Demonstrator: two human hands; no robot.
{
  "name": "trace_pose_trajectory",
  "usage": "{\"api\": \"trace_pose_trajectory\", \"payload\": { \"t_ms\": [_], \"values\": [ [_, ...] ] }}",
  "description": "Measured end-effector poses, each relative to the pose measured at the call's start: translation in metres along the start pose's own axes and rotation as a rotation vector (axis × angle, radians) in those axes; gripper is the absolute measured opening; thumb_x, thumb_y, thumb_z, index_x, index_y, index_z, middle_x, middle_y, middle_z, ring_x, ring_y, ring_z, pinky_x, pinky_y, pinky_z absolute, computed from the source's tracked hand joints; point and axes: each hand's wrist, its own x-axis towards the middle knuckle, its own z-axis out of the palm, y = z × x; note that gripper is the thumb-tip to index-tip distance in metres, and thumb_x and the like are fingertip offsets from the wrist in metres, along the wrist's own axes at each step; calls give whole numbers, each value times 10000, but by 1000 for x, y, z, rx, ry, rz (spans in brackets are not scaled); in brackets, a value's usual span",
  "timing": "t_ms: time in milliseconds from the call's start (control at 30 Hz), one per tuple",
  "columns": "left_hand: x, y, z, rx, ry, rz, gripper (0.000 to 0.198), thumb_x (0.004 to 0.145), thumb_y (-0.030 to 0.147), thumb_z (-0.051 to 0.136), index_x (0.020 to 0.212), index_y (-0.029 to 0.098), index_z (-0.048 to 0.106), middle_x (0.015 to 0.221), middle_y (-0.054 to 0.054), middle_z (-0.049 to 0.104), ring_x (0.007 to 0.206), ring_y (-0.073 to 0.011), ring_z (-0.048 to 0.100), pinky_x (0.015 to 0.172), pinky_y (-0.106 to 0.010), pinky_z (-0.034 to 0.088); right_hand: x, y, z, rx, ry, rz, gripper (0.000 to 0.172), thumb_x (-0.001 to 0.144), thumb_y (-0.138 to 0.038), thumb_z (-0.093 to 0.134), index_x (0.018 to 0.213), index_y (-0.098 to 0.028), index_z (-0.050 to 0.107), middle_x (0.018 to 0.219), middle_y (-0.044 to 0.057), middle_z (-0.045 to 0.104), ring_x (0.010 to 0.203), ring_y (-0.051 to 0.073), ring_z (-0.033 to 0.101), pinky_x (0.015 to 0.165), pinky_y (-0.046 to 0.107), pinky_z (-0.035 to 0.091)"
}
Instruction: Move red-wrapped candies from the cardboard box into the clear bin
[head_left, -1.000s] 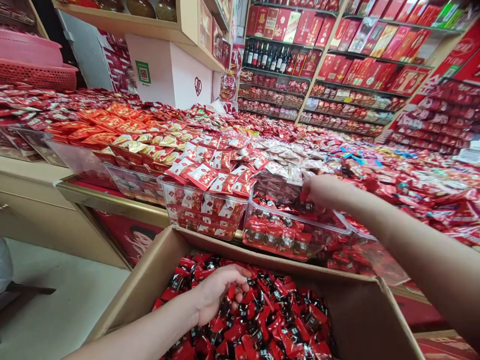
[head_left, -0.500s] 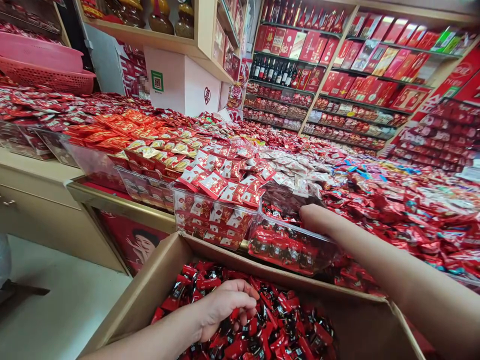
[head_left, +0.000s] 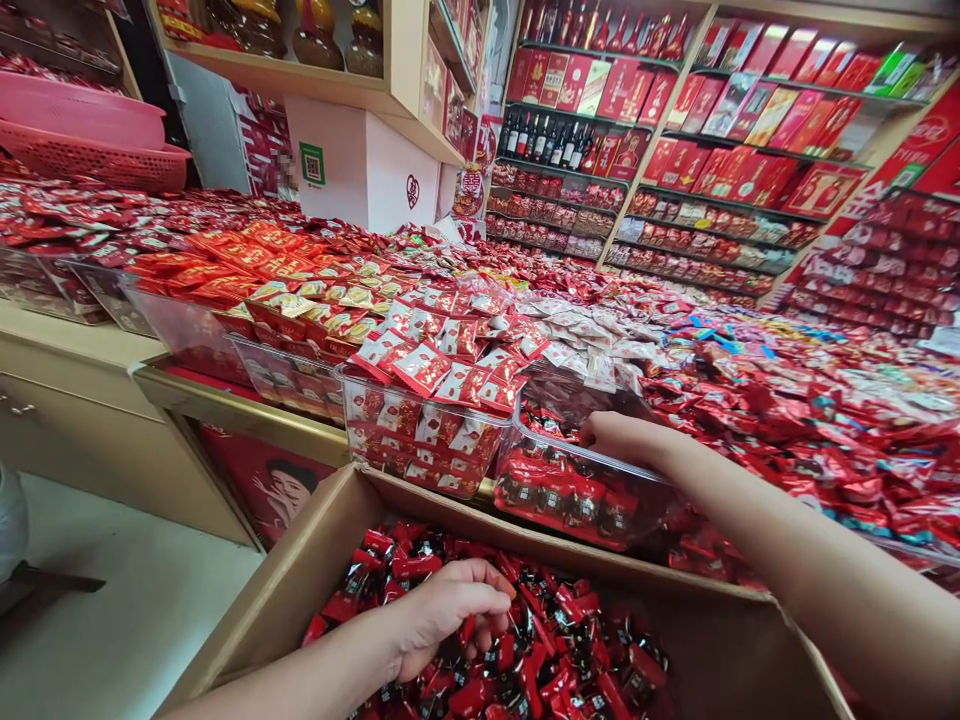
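Note:
A cardboard box (head_left: 322,545) in front of me is full of red and black wrapped candies (head_left: 555,640). My left hand (head_left: 446,615) is curled down into the candies, fingers closed on a few. My right hand (head_left: 622,437) reaches into a clear plastic bin (head_left: 577,500) of the same red and black candies on the counter, palm down. Its fingers are hidden behind the hand and the bin's rim.
More clear bins (head_left: 420,435) of red and white packets line the counter's front edge, with a wide spread of red sweets behind. Pink baskets (head_left: 90,140) sit at far left. Shelves (head_left: 675,120) of red boxes and bottles fill the back wall. Pale floor (head_left: 112,620) lies lower left.
My right hand has dropped from above the bin into it and slid slightly left. My left hand stays curled in the box's candies. The view has tilted up a little.

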Motion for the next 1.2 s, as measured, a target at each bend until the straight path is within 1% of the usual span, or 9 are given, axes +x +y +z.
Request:
{"api": "trace_pose_trajectory", "payload": {
  "t_ms": [167,300,400,500,600,700,800,1067,1200],
  "values": [
    [1,1,-2,-146,-120,103,286,503,111,383,744,123,535,656,-28,553,535,-102,472,509,-225,294,2,2,1,33,54,-6,155,636,-234,531,664,-156,662,659,65,656,610,181,589,478,219,382],
    [0,3,-2,-154,-107,186,376,433,-23,421,759,131,530,686,-4,550,576,-83,477,522,-203,302,-6,-1,-17,44,237,-32,199,700,-263,482,753,-168,648,722,51,653,671,167,578,581,225,396],
    [-4,6,-1,-190,-91,263,349,497,-24,544,807,136,527,745,-6,559,628,-74,493,609,-208,341,-37,-16,-36,75,497,-70,240,755,-281,420,826,-169,619,810,56,638,747,169,558,664,240,386],
    [-8,10,1,-261,-31,322,309,538,41,627,813,136,522,763,-15,567,674,-77,507,662,-209,352,-84,-44,-29,302,691,-161,221,764,-339,425,779,-197,594,707,14,618,639,129,539,589,208,390],
    [-11,13,5,-287,45,409,274,548,80,660,773,137,514,759,-10,566,704,-81,508,697,-215,361,-117,-77,14,556,416,-150,287,764,-424,414,653,-201,556,527,-15,536,483,103,453,443,198,337],
    [-11,11,10,-252,113,469,260,553,104,670,749,140,504,747,-1,568,713,-87,511,713,-231,372,-124,-101,73,811,134,-143,292,719,-464,478,654,-184,525,520,-26,496,468,92,401,419,200,296],
    [-11,9,14,-230,172,442,261,549,126,676,727,141,486,724,-1,574,687,-84,513,694,-232,380,-116,-112,115,1116,75,-176,274,731,-424,488,630,-172,458,526,-43,431,480,78,381,439,195,299],
    [-13,11,16,20,114,428,240,563,222,678,732,134,533,708,3,564,673,-100,505,658,-236,385,-110,-110,126,1411,87,-204,200,733,-334,521,660,-163,450,588,-25,492,549,91,425,524,213,360],
    [-12,10,15,-21,172,416,239,539,251,698,652,134,523,618,26,561,589,-86,487,596,-219,363,-113,-112,131,1524,140,-148,185,714,-340,552,752,-173,481,651,-26,477,624,107,466,590,226,402]
  ]
}}
